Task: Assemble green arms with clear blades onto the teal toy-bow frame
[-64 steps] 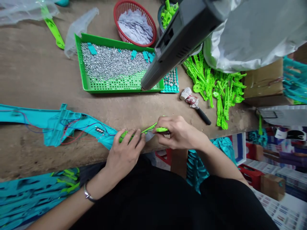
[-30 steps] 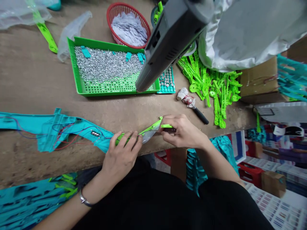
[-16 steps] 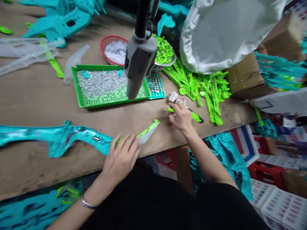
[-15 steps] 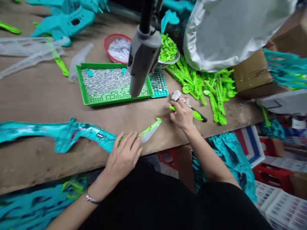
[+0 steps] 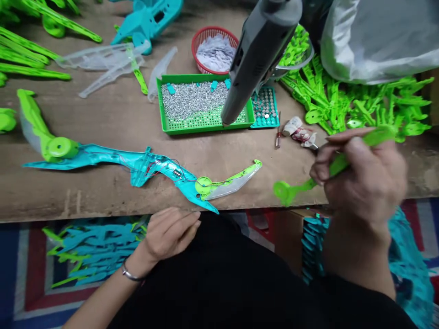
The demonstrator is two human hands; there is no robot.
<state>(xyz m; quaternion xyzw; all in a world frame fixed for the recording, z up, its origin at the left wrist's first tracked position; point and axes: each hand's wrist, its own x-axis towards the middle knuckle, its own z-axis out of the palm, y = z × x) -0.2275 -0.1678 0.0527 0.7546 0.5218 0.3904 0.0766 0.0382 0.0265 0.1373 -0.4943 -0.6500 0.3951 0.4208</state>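
Observation:
My right hand (image 5: 360,173) is raised over the right part of the bench, its fingers closed around a bright green plastic arm (image 5: 300,187) with a rounded end; motion blurs it slightly. A teal toy-bow body half (image 5: 159,167) lies along the front of the bench with thin red wires and a small black part inside. Fitted at its right end is a green limb with a clear cover (image 5: 233,183), and another green limb (image 5: 37,123) stands at its left end. My left hand (image 5: 171,233), fingers together and curled, rests at the bench's front edge just below the bow, apparently with nothing in it.
A green tray (image 5: 206,130) of screws stands beside a teal tray of small round parts (image 5: 265,107). A hanging grey electric screwdriver (image 5: 255,59) points down over them. Behind is a red basket (image 5: 214,68). Green parts (image 5: 360,105) pile up right; a small screwdriver (image 5: 278,137) lies nearby.
My right hand has lifted the green arm off the bench and brought it right and nearer. My left hand has let go of the limb and drawn back to the edge. The view has shifted left.

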